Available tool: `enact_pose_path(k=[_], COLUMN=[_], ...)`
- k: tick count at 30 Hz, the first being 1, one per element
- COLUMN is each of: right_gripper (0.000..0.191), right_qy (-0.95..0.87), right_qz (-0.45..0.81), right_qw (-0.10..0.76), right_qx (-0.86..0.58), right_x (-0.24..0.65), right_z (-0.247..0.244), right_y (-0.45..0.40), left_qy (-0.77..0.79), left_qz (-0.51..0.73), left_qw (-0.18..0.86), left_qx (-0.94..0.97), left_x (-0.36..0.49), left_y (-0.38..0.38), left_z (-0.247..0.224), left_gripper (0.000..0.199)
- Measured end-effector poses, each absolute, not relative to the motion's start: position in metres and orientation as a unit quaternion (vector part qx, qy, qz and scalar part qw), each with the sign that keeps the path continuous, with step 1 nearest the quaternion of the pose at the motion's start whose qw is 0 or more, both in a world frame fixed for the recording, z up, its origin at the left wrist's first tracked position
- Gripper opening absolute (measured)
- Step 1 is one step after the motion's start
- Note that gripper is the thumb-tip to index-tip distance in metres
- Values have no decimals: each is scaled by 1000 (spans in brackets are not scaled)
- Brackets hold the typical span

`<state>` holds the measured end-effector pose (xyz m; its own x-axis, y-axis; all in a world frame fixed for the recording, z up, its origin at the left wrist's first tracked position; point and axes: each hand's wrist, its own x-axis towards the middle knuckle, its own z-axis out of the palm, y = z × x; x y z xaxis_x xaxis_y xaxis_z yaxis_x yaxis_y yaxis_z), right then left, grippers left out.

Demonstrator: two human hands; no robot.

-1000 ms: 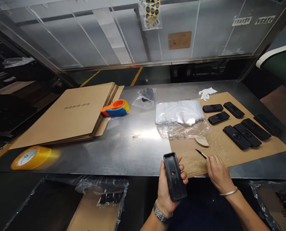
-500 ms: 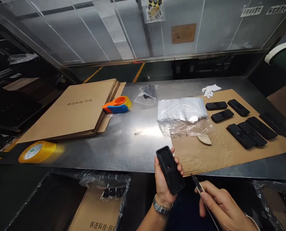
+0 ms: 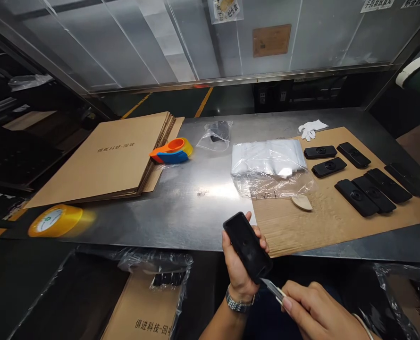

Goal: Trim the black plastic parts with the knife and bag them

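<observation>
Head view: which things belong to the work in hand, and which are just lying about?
In use:
- black piece, in the left hand
- knife, in the right hand
- probably the similar black parts

Apparently just lying about:
- tape roll
- tape dispenser
- white glove
- cardboard stack

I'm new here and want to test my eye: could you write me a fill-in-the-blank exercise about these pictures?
1. The left hand holds a part coloured ____.
2. The right hand grips a knife.
The watch is worn on the person's ____.
3. The glove is ____ in colour.

Missing words: black; left wrist; white.
</observation>
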<state>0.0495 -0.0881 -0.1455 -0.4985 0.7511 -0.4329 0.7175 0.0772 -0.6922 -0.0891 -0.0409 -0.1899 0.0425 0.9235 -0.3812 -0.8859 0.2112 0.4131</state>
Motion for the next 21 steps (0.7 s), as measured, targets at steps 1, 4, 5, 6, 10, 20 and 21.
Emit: enact_pose_path(k=[1,4,5,6,10,20,21], right_gripper=[33,32,32,31,31,30,30], right_qy=[-734,-741,-745,-749,-755,-753,-751], right_qz=[458,458,457,456,429,408,411], right_qw=[17,17,20,24,32,-9,-7], right_qx=[-501,-491,-487,-481,-496,-516,-516], right_x=[50,53,54,54,53,49,49], right_z=[-146,-149,-150,-151,-152,-147,-147], right_y=[-88,-87,-87,-87,-90,-91,-91], left_qy=[294,294,294,294,301,322,323], left_qz=[629,637,640,644,660,681,683], left_qw=[719,711,708,704,683,646,644], left_qx=[36,49,54,59,86,120,120], left_x=[-89,-89,-89,-89,-88,-86,-85], left_y=[-41,-41,-41,-42,-43,-44,-44], left_z=[-190,-190,-190,-190,-189,-190,-190], left_gripper=[56,56,56,57,57,57,57])
